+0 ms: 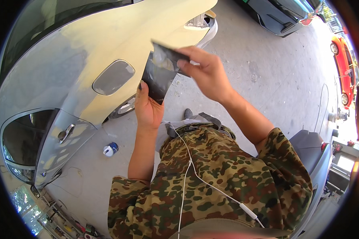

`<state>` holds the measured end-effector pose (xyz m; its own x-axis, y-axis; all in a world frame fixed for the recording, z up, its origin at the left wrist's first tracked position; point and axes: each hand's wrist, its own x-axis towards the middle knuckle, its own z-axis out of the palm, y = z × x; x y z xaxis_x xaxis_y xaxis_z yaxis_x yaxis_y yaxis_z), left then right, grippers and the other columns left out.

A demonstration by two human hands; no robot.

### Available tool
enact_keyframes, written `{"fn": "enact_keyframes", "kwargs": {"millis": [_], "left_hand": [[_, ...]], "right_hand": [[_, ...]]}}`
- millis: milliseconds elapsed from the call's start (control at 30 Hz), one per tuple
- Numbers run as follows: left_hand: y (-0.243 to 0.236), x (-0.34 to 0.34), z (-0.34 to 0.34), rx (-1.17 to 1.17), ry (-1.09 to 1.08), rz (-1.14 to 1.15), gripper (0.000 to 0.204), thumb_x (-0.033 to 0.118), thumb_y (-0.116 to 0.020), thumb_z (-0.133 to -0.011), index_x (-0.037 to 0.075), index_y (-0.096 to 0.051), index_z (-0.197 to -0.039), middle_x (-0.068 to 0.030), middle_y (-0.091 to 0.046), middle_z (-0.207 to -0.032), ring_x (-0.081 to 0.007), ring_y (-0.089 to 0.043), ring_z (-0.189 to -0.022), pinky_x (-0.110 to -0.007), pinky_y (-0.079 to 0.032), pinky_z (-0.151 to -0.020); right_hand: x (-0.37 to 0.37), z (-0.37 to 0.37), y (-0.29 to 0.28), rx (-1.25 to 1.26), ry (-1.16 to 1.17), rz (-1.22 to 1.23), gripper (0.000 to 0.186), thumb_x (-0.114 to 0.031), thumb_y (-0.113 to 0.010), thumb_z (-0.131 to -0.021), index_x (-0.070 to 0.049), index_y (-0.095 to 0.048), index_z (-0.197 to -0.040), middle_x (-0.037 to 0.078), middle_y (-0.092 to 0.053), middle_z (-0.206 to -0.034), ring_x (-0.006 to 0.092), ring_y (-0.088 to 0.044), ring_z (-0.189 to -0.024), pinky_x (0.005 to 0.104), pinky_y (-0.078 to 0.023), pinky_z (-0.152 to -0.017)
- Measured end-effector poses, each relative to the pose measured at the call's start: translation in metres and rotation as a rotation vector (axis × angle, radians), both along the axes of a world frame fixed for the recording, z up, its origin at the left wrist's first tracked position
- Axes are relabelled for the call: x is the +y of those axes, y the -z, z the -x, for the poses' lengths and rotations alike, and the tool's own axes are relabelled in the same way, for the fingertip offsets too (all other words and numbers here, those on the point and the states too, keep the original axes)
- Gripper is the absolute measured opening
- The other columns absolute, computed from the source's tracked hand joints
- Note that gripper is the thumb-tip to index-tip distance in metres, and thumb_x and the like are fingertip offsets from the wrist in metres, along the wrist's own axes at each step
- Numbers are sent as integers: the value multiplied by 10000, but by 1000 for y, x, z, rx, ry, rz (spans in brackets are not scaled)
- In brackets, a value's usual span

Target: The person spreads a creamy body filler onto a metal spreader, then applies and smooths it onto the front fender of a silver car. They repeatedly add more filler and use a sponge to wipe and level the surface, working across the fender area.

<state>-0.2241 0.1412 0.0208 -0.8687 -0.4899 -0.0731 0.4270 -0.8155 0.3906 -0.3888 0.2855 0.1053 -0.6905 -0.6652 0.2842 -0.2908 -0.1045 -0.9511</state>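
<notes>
Beside one part-yellow car (119,40), you seem to be working paste (162,60).
Your left hand (149,111) is closed round one board (158,85); your right hand (209,69) pinches one spreader (181,59) across its top. The next move probably calls for a steady board. One can (111,149) sits on the floor (243,47).

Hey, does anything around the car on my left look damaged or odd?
Yes: the car looks patchy, with yellowish areas interrupting its grey side, so the finish seems uneven. Pale flecks also dot the floor, making it look untidy.
</notes>
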Motion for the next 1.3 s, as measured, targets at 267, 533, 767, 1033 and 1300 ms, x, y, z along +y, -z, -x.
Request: {"fn": "enact_keyframes", "kwargs": {"millis": [267, 533, 767, 1033, 1300], "left_hand": [[11, 12, 4, -241, -159, 193, 355, 252, -544, -1149, 38, -576, -1430, -35, -637, -1451, -144, -615, -1290, -321, -489, -1134], [3, 28, 15, -290, -284, 529, 404, 230, -520, -1156, -49, -559, -1446, -102, -643, -1415, -171, -614, -1292, -339, -487, -1108], [-28, 18, 24, -317, -383, 743, 515, 255, -503, -1159, -108, -491, -1525, -143, -629, -1430, -186, -595, -1295, -342, -458, -1121], [-32, -21, 3, -109, -131, 237, 383, 289, -561, -1136, 22, -591, -1408, -97, -672, -1413, -213, -656, -1286, -396, -520, -1118], [3, -2, -2, -55, -29, 97, 367, 227, -536, -1144, 68, -558, -1475, -58, -644, -1478, -216, -630, -1346, -414, -503, -1162]], "right_hand": [[13, -3, 12, 763, 416, -248, 391, 35, -707, -863, -114, -787, -1215, 51, -767, -1089, 272, -747, -898, 387, -613, -709], [-3, -32, 23, 489, 244, -180, 348, 44, -669, -901, -73, -771, -1213, 79, -765, -1108, 303, -750, -878, 390, -602, -709], [2, -37, 41, 349, 36, -65, 350, 50, -660, -927, -56, -760, -1245, 139, -762, -1145, 327, -751, -924, 381, -601, -783], [5, 17, 15, -600, 200, 315, 238, -113, -645, -1070, -20, -753, -1261, 13, -748, -1111, 109, -687, -978, 299, -573, -846], [6, 4, 3, 340, -60, -127, 311, -4, -674, -983, -77, -775, -1268, 97, -760, -1121, 250, -736, -948, 318, -590, -836]]}}
